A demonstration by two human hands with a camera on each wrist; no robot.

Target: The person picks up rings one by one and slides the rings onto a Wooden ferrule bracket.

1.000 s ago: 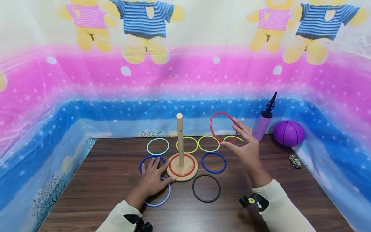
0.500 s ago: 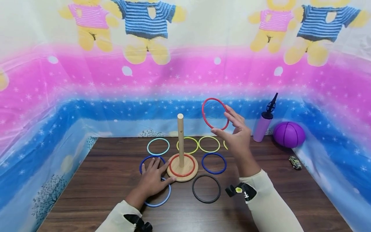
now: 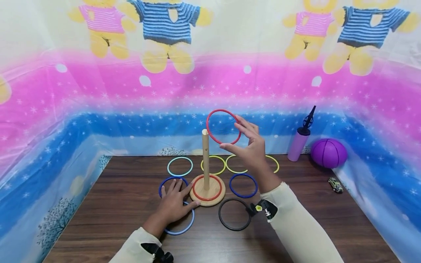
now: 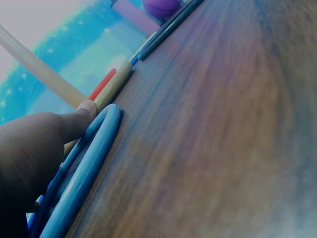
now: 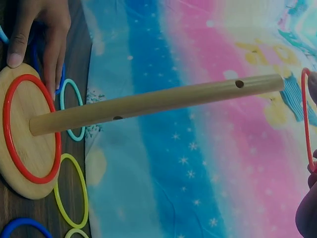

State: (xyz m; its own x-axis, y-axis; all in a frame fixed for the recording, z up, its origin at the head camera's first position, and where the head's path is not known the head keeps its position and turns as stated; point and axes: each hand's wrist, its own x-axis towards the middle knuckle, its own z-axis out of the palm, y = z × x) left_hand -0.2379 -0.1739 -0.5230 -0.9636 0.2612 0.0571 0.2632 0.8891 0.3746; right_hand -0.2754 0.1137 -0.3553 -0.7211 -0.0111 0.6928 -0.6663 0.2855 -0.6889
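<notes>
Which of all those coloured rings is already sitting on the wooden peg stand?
The red ring lying flat on the round wooden base, around the peg. The other red ring is held in the right hand.

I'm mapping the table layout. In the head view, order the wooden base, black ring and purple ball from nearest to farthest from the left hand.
1. Wooden base: the left hand touches its left edge.
2. Black ring: just right of the base, near the front.
3. Purple ball: far right, back corner.

No readable text, labels, numbers or signs anywhere.
</notes>
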